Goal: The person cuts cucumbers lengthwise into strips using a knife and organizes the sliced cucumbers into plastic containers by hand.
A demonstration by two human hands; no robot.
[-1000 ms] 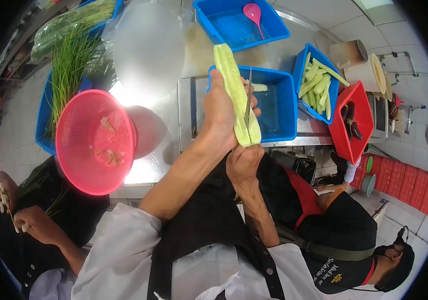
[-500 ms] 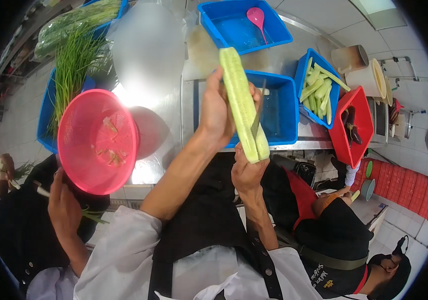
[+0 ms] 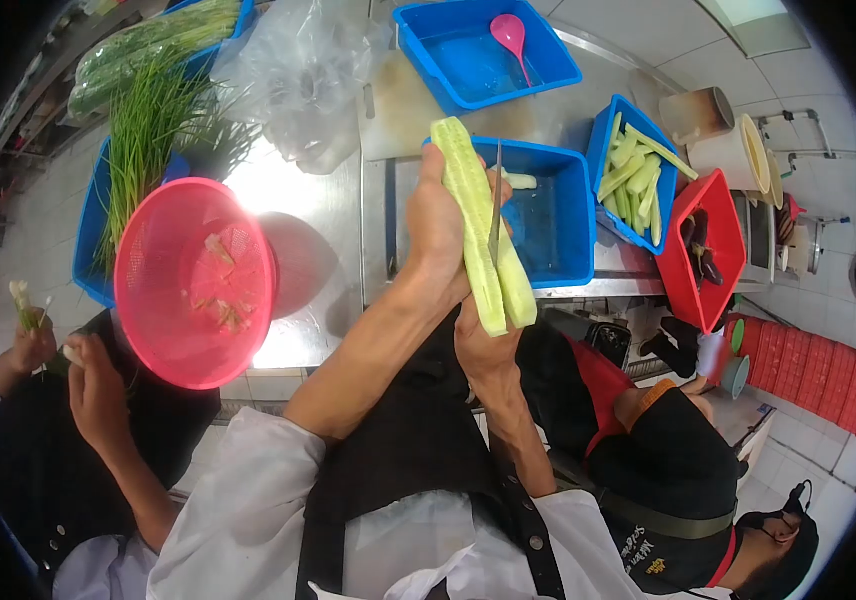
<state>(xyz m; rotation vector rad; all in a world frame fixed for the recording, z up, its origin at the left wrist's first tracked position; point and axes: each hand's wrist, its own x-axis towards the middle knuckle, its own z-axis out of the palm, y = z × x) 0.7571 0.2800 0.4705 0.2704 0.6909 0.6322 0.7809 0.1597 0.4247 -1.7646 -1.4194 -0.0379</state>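
Note:
My left hand (image 3: 438, 225) is wrapped around a long, pale green cucumber half (image 3: 468, 200), cut face up and tilted in front of me. A thin knife blade (image 3: 496, 215) stands in a lengthwise cut, and a narrower strip (image 3: 516, 285) parts to the right of it at the near end. My right hand (image 3: 488, 345) is closed below the near end of the cucumber, gripping the knife, whose handle is hidden. Under my hands is a blue tub (image 3: 573, 262) with a pale cucumber piece (image 3: 519, 181) inside.
A pink colander (image 3: 153, 340) holds scraps at left, near green stalks (image 3: 143, 140) and a plastic bag (image 3: 298, 80). At right are a blue bin of cucumber strips (image 3: 643, 180) and a red bin (image 3: 733, 225) with eggplants. Co-workers stand on both sides.
The knife blade has travelled farther up the cucumber, lengthening the split. The cucumber has shifted slightly toward me. At left, the co-worker's hands have come up, holding stalks.

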